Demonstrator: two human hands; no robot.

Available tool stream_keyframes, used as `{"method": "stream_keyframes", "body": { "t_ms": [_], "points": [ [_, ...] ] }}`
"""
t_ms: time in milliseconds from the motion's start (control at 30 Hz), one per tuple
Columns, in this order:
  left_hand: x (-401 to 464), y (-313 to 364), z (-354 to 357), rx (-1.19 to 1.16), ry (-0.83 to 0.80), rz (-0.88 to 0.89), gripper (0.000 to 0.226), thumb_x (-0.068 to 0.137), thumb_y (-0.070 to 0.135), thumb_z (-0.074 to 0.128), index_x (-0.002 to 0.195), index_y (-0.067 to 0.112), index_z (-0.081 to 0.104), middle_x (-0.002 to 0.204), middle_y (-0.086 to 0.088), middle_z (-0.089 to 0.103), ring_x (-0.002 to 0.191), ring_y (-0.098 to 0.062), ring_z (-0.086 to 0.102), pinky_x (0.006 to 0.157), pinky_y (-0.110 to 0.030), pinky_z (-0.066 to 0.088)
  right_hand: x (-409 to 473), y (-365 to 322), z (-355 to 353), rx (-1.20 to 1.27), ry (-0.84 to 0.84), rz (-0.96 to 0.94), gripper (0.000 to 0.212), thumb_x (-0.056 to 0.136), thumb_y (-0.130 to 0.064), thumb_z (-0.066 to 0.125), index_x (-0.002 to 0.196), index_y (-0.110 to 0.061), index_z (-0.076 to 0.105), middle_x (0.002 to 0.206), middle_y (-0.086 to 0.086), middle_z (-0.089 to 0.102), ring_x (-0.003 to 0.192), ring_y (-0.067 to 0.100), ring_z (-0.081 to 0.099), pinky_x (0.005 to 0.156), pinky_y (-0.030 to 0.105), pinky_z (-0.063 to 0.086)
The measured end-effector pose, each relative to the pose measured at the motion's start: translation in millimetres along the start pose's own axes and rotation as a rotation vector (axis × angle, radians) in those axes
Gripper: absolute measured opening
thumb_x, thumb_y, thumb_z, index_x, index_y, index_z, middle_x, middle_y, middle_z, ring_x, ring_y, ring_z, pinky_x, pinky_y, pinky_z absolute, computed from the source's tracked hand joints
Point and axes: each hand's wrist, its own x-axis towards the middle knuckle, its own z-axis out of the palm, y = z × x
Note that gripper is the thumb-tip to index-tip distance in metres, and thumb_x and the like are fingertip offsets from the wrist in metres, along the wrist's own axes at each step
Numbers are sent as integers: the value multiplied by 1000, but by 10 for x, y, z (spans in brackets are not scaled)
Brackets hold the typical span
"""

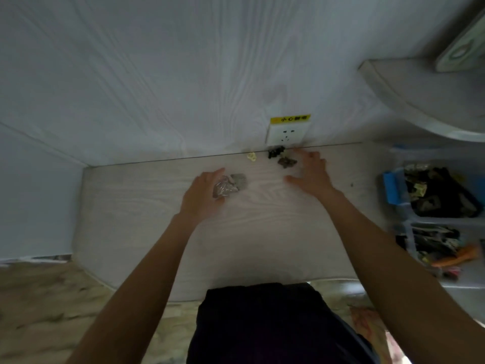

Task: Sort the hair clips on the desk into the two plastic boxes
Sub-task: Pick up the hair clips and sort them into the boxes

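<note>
We count few hair clips left on the counter (262,232): a dark clip (276,151) and a brownish clip (287,162) lie close together at the far edge under the wall socket (288,132), with a small pale yellow clip (251,156) just left of them. A silvery, shiny clip (226,189) and a grey clip (239,181) sit at the left hand (203,193); its fingers curl round the shiny one, though motion blur leaves us unable to tell whether the grey one is also held or merely lies touching it. The right hand (309,173) hovers with fingers spread and thumb out, holding nothing, just beside the brownish clip. The two plastic boxes stand at the right edge: the far box (388,185), with a blue latch, is heaped with dark and gold clips, and the near box (405,233) holds dark clips plus some orange pieces we cannot identify. We judge the sorting well advanced, with roughly five clips outstanding. Which kind belongs in which box cannot be read from the contents.
</note>
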Motion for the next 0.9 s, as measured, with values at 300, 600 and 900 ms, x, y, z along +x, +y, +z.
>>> {"method": "stream_keyframes", "body": {
  "t_ms": [300, 600, 900],
  "points": [
    [-145, 274, 270, -88, -4, 52, 49, 75, 25, 70, 121, 27, 52, 116, -6, 53, 98, -22, 59, 79, -23, 38, -414, -151, 401, 24, 202, -150, 20, 88, -11, 56, 107, -6, 54, 110, 16, 52, 91, 30, 56, 78, 35, 46],
    [-301, 1136, 292, -257, 131, 156, 53, 78, 31, 69, 126, 25, 47, 117, 0, 56, 96, -13, 59, 79, -25, 47, -1150, 388, -244, 351, 366, -120, 16, 83, -14, 65, 96, -17, 57, 87, 3, 53, 69, 22, 60, 63, 29, 52],
    [-307, 2855, 581, -291, 135, 590, 48, 79, 27, 70, 122, 23, 50, 119, 4, 57, 96, -10, 58, 75, -24, 48, -1776, 1662, -1488, 320, 578, -1, 16, 84, -14, 65, 97, -12, 57, 86, 7, 54, 75, 17, 50, 65, 20, 35]
  ]
}}
